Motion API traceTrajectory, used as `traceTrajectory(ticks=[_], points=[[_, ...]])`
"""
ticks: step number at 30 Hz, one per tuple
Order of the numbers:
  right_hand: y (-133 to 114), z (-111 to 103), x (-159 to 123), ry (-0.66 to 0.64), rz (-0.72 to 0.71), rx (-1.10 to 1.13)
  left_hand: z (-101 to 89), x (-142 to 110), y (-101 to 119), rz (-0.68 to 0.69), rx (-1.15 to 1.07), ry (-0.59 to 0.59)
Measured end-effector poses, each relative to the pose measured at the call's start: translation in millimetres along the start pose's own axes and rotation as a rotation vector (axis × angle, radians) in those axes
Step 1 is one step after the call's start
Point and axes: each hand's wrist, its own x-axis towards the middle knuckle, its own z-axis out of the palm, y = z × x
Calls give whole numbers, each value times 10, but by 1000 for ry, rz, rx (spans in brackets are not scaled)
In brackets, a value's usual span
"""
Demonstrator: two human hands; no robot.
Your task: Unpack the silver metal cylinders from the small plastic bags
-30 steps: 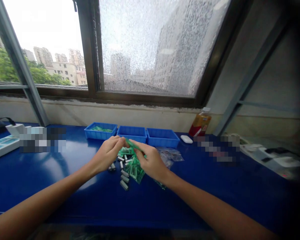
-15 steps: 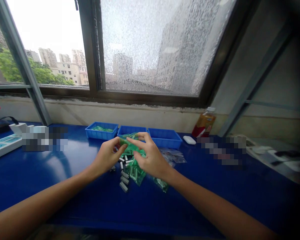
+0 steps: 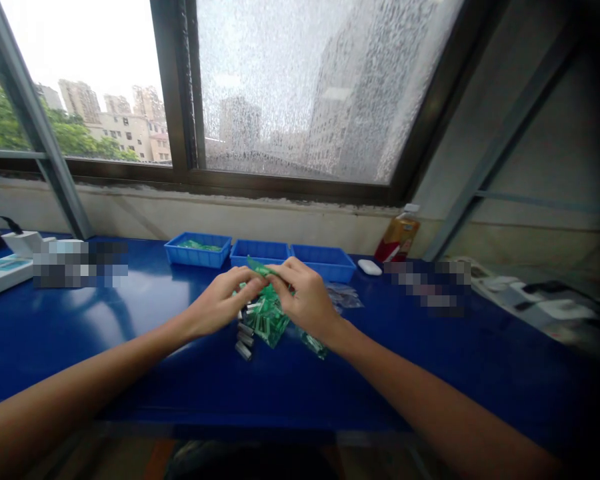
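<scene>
My left hand (image 3: 220, 303) and my right hand (image 3: 305, 300) meet above the blue table (image 3: 130, 347), fingertips pinched together on a small green plastic bag (image 3: 259, 268). Under the hands lies a heap of green bags (image 3: 266, 321) with small silver cylindrical parts (image 3: 243, 340) scattered at its left edge. A few clear bags (image 3: 344, 295) lie just right of my right hand.
Three blue trays (image 3: 197, 251) stand in a row behind the hands; the left one holds green bags. A yellow carton (image 3: 398, 239) and a white object (image 3: 369, 267) sit to the right. White devices lie at both table ends. A window fills the back.
Both hands stay pinched on the green bag and have dropped slightly toward the heap. The view has shifted a little, with the table's near edge now showing.
</scene>
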Motion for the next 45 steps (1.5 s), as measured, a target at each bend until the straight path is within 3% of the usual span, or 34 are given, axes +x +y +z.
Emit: traceTrajectory(ticks=[2, 4, 8, 10, 14, 16, 18, 21, 25, 29, 35, 39, 45], points=[[33, -11, -22, -27, -149, -147, -4, 6, 20, -201, -226, 5], [60, -5, -35, -50, -207, -235, 2, 13, 2, -333, -374, 6], [53, 31, -49, -54, -252, -285, -49, 68, -100, -399, -420, 33], [27, 42, -61, -44, -240, -276, -172, 128, -169, -375, -294, 151], [-12, 39, -84, -52, -198, -265, -585, 284, -393, -279, 138, 508], [-2, 16, -83, -77, -189, -273, -740, 342, -566, -267, 415, 570], [34, -31, -68, -102, -185, -292, -767, 362, -743, -120, 608, 512], [130, -129, -26, -131, -171, -333, -579, 317, -863, 61, 703, 455], [267, -210, 17, -154, -119, -392, -243, 223, -630, 184, 666, 143], [333, -180, 2, -230, -97, -427, -78, 178, -389, 225, 574, -32], [349, -128, -27, -309, -89, -453, -12, 130, -448, 226, 506, -111], [211, -172, 20, -275, -16, -457, -14, 120, -426, 199, 460, -117], [9, -209, 1, -207, 89, -482, 25, 94, -373, 230, 402, -246]])
